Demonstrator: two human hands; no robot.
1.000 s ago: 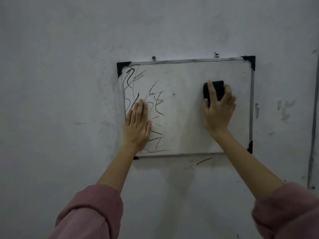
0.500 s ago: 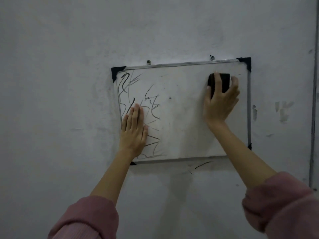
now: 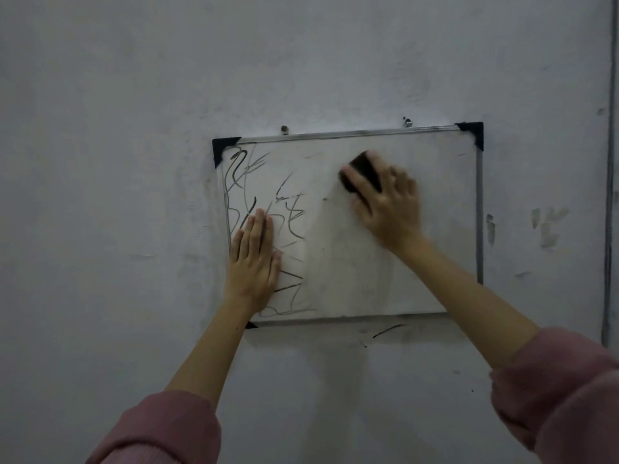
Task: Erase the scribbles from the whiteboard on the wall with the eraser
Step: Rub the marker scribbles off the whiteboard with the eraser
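Note:
A small whiteboard [image 3: 435, 202] with a metal frame and black corner caps hangs on the grey wall. Black scribbles [image 3: 288, 209] cover its left third; the middle and right look wiped. My right hand [image 3: 390, 209] grips a black eraser [image 3: 360, 172] and holds it against the board's upper middle, blurred by motion. My left hand [image 3: 254, 259] lies flat with straight fingers on the board's lower left, over part of the scribbles.
Two nails [image 3: 284, 129] stick out of the wall just above the top frame. A dark stray mark [image 3: 388, 329] sits on the wall below the board. A vertical pipe or seam [image 3: 608, 195] runs down the far right.
My right hand has swept the eraser leftward from the upper right corner to the upper middle of the board. My left hand has stayed in place.

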